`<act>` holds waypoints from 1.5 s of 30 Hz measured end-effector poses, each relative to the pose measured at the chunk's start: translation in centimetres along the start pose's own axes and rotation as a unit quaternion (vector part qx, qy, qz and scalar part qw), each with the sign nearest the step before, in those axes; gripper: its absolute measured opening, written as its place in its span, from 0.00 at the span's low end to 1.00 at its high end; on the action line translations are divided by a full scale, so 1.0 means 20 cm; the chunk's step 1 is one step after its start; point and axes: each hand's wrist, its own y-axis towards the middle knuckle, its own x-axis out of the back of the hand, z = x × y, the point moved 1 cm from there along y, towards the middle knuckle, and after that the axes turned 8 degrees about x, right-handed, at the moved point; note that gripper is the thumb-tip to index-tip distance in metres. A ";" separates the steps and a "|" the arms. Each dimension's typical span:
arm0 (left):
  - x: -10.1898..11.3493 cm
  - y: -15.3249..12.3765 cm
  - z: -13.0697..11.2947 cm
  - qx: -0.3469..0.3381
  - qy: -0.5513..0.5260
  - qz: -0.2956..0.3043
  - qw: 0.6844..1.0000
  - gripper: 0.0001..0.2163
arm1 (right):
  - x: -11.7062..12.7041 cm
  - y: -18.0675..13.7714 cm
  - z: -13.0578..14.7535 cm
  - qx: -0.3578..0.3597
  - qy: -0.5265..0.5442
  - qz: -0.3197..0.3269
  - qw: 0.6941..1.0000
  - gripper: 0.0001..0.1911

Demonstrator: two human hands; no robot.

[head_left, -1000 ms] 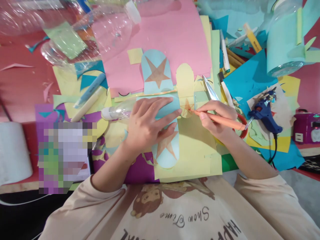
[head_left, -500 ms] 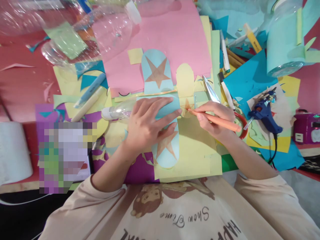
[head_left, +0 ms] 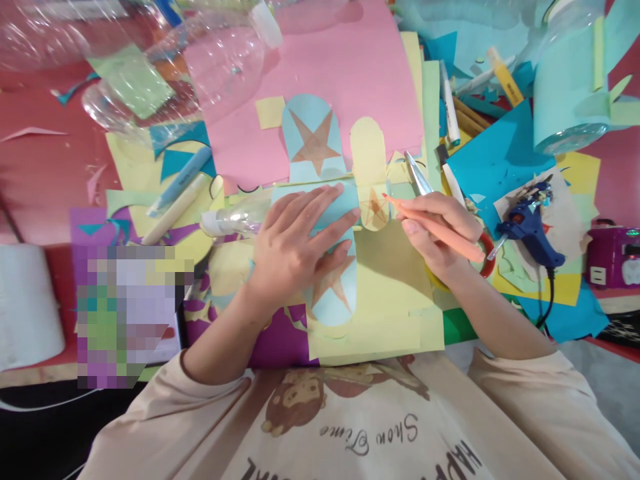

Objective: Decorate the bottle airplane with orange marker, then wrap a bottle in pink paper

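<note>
My left hand [head_left: 295, 243] lies over a clear plastic bottle [head_left: 235, 219] wrapped in light blue paper, fingers spread across it and gripping it against the papers below. Blue paper wings stick out on both sides, the far wing [head_left: 315, 137] and the near wing [head_left: 336, 293], each with an orange-brown star. Beside the bottle's right end is a rounded pale yellow strip [head_left: 369, 150] with a smaller star [head_left: 374, 208], partly coloured orange. My right hand [head_left: 440, 230] pinches an orange marker [head_left: 440, 233], its tip close to the small star's right side; whether it touches is unclear.
Red-handled scissors [head_left: 419, 175] lie partly under my right hand. Further right are a blue glue gun [head_left: 533, 230] and a paper-wrapped bottle [head_left: 570, 87]. Markers [head_left: 183, 180] and paper scraps lie left. A large pink sheet [head_left: 370, 67] spreads behind; a white roll [head_left: 30, 303] stands far left.
The marker tip has moved from the small star's lower part up to its right side. The bottle and its paper pieces have shifted slightly away from me, with my left hand still over them.
</note>
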 end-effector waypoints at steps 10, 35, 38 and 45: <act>0.00 -0.01 0.00 0.036 0.001 0.049 0.998 0.17 | -0.01 -0.01 0.01 -0.005 -0.019 0.050 0.999 0.06; 0.00 0.01 0.00 0.010 -0.005 0.012 1.000 0.16 | -0.04 0.00 0.02 0.018 0.011 0.081 0.997 0.04; 0.00 0.01 0.00 -0.006 0.001 -0.016 1.000 0.16 | -0.03 0.00 0.02 0.028 0.013 0.055 0.998 0.06; -0.01 -0.01 0.01 0.039 -0.029 0.049 0.998 0.17 | -0.02 -0.01 0.01 -0.010 -0.010 0.063 0.998 0.07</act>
